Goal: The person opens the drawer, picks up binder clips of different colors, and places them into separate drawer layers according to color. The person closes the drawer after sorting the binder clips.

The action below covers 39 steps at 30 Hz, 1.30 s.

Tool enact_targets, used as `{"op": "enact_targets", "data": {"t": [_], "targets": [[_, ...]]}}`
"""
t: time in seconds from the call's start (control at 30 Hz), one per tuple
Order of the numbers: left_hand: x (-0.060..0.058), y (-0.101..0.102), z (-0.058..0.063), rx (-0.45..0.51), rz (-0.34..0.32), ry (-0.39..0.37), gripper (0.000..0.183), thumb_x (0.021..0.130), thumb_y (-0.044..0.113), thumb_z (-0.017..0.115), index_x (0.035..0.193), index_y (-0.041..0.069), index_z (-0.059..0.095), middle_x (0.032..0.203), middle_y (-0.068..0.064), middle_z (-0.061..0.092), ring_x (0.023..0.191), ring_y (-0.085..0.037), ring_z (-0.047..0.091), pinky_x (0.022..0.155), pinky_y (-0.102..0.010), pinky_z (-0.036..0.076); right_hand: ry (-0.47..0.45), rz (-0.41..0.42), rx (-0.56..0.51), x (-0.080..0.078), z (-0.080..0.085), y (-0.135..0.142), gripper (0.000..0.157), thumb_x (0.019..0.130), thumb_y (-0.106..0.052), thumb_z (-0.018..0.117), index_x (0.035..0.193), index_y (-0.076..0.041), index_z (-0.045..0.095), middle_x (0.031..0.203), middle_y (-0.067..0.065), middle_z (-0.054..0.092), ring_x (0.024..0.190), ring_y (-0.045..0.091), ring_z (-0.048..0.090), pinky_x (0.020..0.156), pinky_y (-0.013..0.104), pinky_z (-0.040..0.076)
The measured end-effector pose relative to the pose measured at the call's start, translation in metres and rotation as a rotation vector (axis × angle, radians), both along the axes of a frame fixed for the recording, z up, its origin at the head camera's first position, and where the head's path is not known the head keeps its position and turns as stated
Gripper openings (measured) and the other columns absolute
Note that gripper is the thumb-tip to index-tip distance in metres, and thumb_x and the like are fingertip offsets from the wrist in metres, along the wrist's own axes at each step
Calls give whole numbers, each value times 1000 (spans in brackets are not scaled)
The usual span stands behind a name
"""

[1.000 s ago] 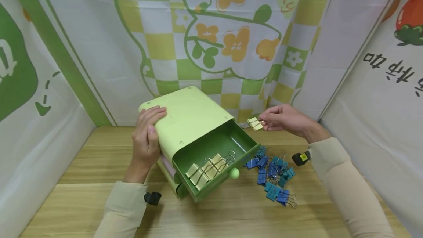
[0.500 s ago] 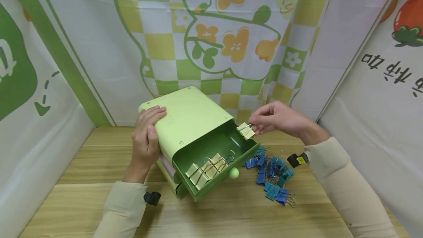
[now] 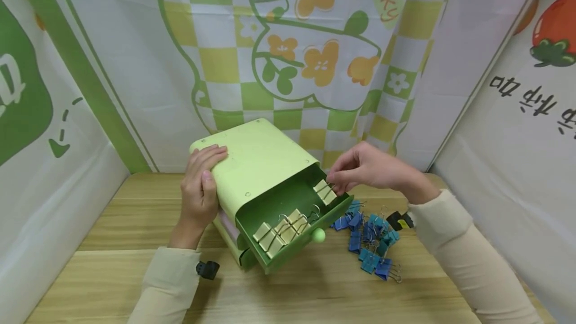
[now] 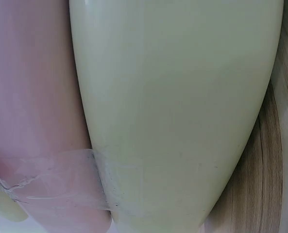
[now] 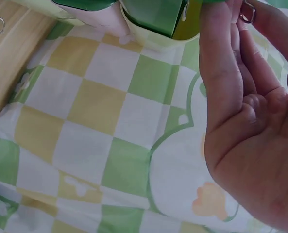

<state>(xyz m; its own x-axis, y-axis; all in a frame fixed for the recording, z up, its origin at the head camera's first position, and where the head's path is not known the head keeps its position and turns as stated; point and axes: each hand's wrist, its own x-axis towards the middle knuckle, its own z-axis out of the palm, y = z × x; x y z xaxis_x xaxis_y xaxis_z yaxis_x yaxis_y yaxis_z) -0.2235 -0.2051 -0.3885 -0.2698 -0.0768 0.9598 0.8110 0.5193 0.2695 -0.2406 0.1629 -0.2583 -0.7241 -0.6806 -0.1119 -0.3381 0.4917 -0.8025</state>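
Note:
In the head view my right hand [image 3: 371, 169] pinches a pale yellow binder clip [image 3: 325, 192] by its wire handle, over the right end of the open green drawer [image 3: 288, 201]. In the right wrist view only the clip's wire handle [image 5: 248, 13] shows between my fingers. Several more pale yellow binder clips [image 3: 270, 239] lie in the drawer's near left part. My left hand [image 3: 200, 191] rests on the left edge of the light green drawer cabinet [image 3: 258, 159], fingers flat along its top. The left wrist view shows the cabinet's green side [image 4: 173, 107] beside a pink section [image 4: 32, 87].
Several blue and teal binder clips [image 3: 371, 239] lie in a loose heap on the wooden table [image 3: 333, 294], right of the drawer. A round green knob [image 3: 318, 235] sticks out from the drawer front. A patterned curtain [image 3: 288, 89] hangs behind the cabinet.
My right hand has moved left and down, bringing the pale yellow binder clip from beside the cabinet to over the drawer's right end. My left hand stays on the cabinet.

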Motion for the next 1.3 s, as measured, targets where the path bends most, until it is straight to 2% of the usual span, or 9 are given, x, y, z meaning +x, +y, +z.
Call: {"op": "enact_targets", "data": {"t": [0.23,0.43,0.53,0.87,1.03,1.17,1.3], "targets": [[0,0,0,2,-3,2,46,94,6,37,119,-7,73,126,-25,74,128,-42,63,128,-59,31,63,77,106,7,1,-14,18,101,-20,70,107,-8,82,95,5,82,88,22,80,84,35,66],[0,0,0,5,2,6,46,93,7,37,118,-7,73,125,-25,74,128,-42,63,127,-60,31,99,191,125,13,-3,-30,15,100,-17,70,101,-11,83,90,2,82,84,18,79,78,33,66],[0,0,0,3,2,7,46,93,7,37,118,-7,73,125,-25,74,128,-43,63,127,-60,31,95,221,128,14,-6,-36,15,101,-16,69,100,-12,83,89,1,82,83,17,79,77,32,66],[-1,0,0,-1,-7,12,46,94,7,37,119,-7,73,125,-25,74,127,-43,63,127,-61,31,73,205,142,13,-14,-38,17,102,-18,67,102,-11,84,90,1,82,84,16,79,78,32,66],[-2,0,0,-3,-4,10,46,94,7,37,119,-7,73,125,-25,74,128,-43,63,127,-61,31,112,194,129,13,-13,-34,23,104,-21,65,109,-7,83,95,4,83,84,16,79,77,31,66],[-1,0,-1,-6,-1,4,46,94,8,38,120,-6,73,126,-25,74,128,-43,63,127,-61,31,204,174,124,18,-6,-31,24,104,-20,64,110,-5,82,96,3,83,85,15,79,76,29,65],[-1,0,-1,0,-5,0,47,94,8,37,120,-6,73,126,-24,74,129,-42,63,128,-60,31,329,129,124,27,2,-28,21,103,-24,67,108,-12,84,95,0,83,84,17,78,74,27,60]]}}
